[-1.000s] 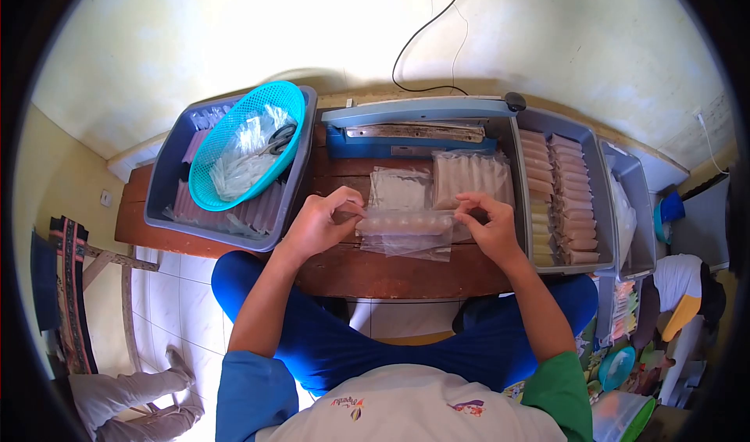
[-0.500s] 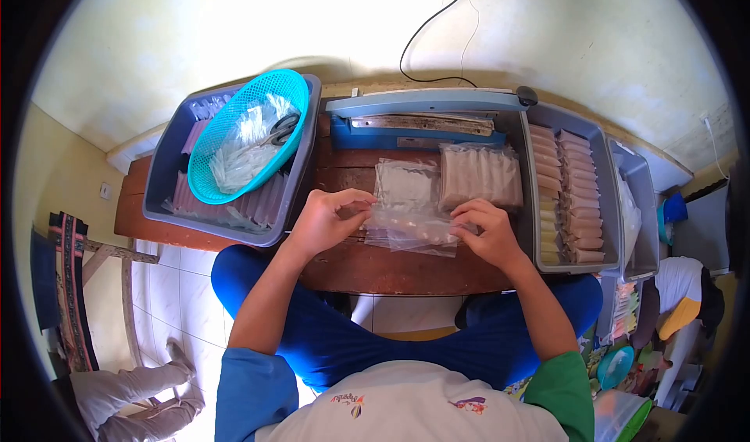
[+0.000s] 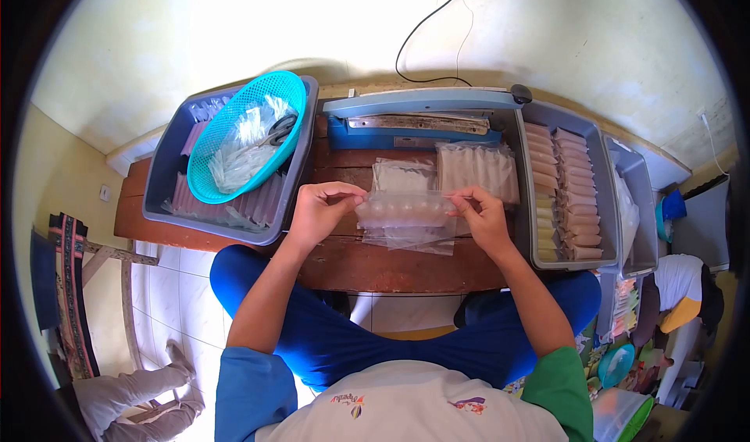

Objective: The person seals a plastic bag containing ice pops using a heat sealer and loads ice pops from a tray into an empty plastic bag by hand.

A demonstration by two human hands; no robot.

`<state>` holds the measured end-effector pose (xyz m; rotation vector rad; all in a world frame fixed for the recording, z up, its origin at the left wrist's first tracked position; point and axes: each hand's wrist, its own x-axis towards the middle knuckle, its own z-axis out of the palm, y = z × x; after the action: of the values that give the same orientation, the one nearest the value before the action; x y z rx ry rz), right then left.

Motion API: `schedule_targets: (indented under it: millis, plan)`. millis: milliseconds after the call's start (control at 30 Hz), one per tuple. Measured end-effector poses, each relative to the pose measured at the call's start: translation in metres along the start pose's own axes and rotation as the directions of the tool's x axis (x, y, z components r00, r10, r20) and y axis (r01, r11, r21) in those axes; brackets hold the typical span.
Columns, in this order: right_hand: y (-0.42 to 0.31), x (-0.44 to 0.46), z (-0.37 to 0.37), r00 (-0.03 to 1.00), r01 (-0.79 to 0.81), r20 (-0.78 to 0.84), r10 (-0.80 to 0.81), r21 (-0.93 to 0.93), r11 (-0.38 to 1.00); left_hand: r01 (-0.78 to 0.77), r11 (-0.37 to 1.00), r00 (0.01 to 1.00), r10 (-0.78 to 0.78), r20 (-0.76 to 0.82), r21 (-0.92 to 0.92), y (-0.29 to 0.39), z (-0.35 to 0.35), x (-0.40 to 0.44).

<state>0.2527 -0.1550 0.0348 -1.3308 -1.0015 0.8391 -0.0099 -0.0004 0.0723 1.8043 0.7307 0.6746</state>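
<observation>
A clear plastic bag [image 3: 406, 212] is stretched between my two hands, with rounded pale-pink shapes showing through it. My left hand [image 3: 319, 214] pinches its left upper corner between thumb and fingers. At the right upper corner, my right hand [image 3: 483, 215] pinches it the same way. Beneath and beyond the bag lie flat clear bags [image 3: 402, 175] on the brown wooden table [image 3: 359, 266]. Just past my right hand is a stack of bags packed with pinkish tubes [image 3: 476, 169].
A blue bar sealer [image 3: 422, 133] stands at the back. Left is a grey crate [image 3: 291, 208] bearing a turquoise basket [image 3: 205, 188] with plastic wrappers and scissors [image 3: 283, 130]. Right, another grey crate [image 3: 609, 200] holds rows of filled tubes. Other people sit at both sides.
Both hands have raised the bag's upper edge and pulled it taut between them. The pinkish shapes inside now show in a row. The view has shifted slightly.
</observation>
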Motion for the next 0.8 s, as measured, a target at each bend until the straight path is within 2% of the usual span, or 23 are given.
schedule_targets:
  millis: [33, 100, 200, 300, 467, 600, 667, 800]
  plan:
    - [0.001, -0.001, -0.001, 1.0, 0.006, 0.012, -0.006, 0.015, 1.0, 0.001, 1.0, 1.0, -0.001, 0.0, 0.0, -0.001, 0.0, 0.0]
    - [0.003, -0.002, -0.003, 1.0, 0.011, 0.026, -0.012, 0.029, 1.0, 0.081, 0.986, 0.995, -0.089, -0.048, -0.149, -0.003, 0.002, -0.001]
    - [0.004, -0.003, -0.007, 0.997, -0.035, 0.069, 0.034, 0.006, 0.999, 0.093, 0.976, 0.991, -0.109, -0.072, -0.195, -0.006, 0.005, -0.001]
    - [0.004, -0.005, -0.008, 0.996, 0.013, 0.09, -0.013, 0.002, 1.0, 0.109, 0.974, 0.989, -0.127, -0.081, -0.197, -0.006, 0.006, -0.001]
    - [-0.003, -0.005, -0.006, 0.993, -0.059, 0.105, 0.057, 0.016, 0.998, 0.087, 0.97, 0.992, -0.105, -0.07, -0.227, -0.004, 0.005, -0.002]
    - [0.004, -0.005, -0.006, 0.995, -0.041, 0.091, 0.04, 0.006, 0.999, 0.072, 0.977, 0.995, -0.085, -0.056, -0.2, -0.006, 0.004, -0.002]
    - [0.011, -0.004, -0.009, 0.989, -0.115, 0.093, 0.113, 0.014, 0.993, 0.063, 0.982, 0.996, -0.073, -0.05, -0.178, -0.006, 0.004, -0.002]
    - [0.017, -0.002, -0.011, 0.997, -0.048, 0.055, 0.045, 0.054, 0.997, 0.059, 0.978, 0.996, -0.07, -0.047, -0.201, -0.005, 0.003, -0.002]
